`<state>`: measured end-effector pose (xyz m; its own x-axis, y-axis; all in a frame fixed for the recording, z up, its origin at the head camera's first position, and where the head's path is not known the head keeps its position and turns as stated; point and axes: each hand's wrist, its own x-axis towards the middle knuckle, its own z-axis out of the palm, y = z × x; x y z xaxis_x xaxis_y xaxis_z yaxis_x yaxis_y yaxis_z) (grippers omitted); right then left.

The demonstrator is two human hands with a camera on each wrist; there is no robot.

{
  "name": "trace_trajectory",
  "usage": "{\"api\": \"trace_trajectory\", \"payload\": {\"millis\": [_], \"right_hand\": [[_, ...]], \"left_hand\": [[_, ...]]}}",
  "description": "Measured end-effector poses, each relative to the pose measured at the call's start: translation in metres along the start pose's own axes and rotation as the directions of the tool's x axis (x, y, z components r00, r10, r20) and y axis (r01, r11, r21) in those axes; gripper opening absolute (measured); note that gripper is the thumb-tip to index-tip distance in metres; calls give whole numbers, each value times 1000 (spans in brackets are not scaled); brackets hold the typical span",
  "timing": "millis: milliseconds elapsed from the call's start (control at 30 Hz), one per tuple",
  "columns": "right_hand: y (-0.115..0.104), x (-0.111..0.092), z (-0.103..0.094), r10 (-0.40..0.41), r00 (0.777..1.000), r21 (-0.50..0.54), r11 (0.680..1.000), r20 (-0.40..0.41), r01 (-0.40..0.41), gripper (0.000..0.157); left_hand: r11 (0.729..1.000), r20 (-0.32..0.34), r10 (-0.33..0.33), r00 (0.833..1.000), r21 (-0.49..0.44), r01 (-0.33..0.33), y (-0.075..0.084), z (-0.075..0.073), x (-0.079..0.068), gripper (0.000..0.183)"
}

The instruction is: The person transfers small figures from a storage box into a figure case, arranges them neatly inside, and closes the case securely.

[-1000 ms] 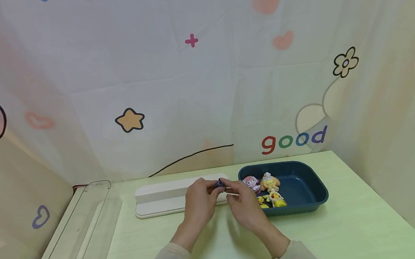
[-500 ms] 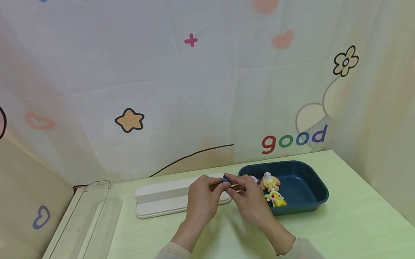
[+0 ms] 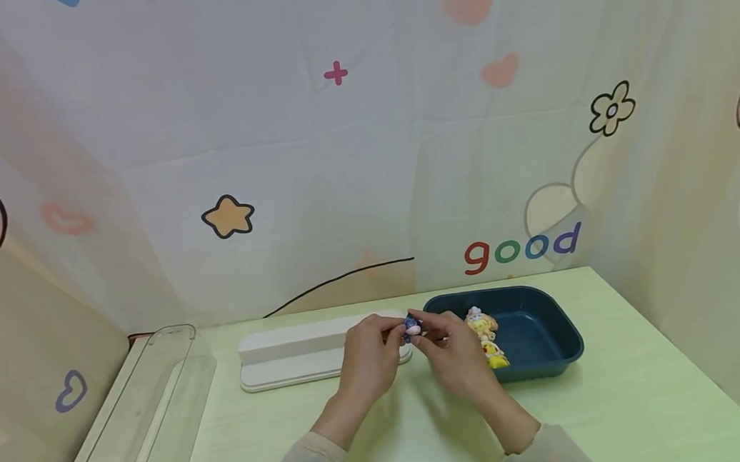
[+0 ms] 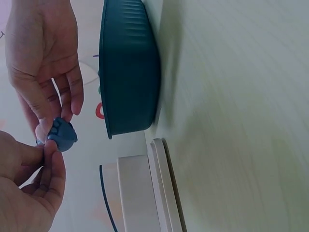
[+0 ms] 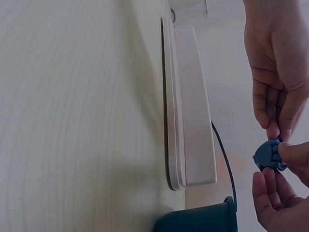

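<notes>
A small dark blue figurine (image 3: 413, 326) with a pale patch is held up between both hands. My left hand (image 3: 371, 352) pinches its left side between thumb and fingers. From the other side my right hand (image 3: 457, 350) pinches it too. The figurine (image 4: 63, 134) shows a rounded blue back in the left wrist view, with fingertips covering part of it. Right of the hands stands a dark teal tray (image 3: 541, 369) with toy figurines, among them a peach-and-yellow one (image 3: 482, 323) and a yellow one (image 3: 496, 354). My right hand hides the tray's left part.
Behind the hands lies a white stepped display base (image 3: 289, 365), partly covered by the left hand. A long clear plastic cover (image 3: 164, 417) rests along the table's left side. A printed curtain (image 3: 316, 192) hangs behind the pale green table (image 3: 639, 398).
Both hands have shifted slightly right with the figurine, and it has been turned so its pale patch shows. The right hand now hides more of the tray's figurines.
</notes>
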<state>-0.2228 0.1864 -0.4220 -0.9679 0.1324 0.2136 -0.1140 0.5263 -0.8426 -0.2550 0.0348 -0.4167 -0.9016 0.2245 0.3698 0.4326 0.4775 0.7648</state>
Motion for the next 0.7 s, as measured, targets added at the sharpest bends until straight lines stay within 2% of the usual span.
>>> {"api": "trace_trajectory", "payload": {"millis": [200, 433, 567, 700], "right_hand": [[3, 1, -11, -39, 999, -10, 999, 13, 40, 41], [6, 0, -21, -11, 998, 38, 999, 54, 9, 35], [9, 1, -25, -18, 999, 8, 1000, 48, 17, 33], [11, 3, -29, -58, 998, -40, 997, 35, 60, 32]], "left_hand": [[1000, -4, 18, 1000, 21, -18, 3, 6, 3, 14], [998, 26, 32, 999, 48, -33, 7, 10, 3, 14], [997, 46, 48, 998, 65, -51, 9, 13, 3, 14], [996, 61, 51, 997, 73, -55, 11, 15, 6, 14]]}}
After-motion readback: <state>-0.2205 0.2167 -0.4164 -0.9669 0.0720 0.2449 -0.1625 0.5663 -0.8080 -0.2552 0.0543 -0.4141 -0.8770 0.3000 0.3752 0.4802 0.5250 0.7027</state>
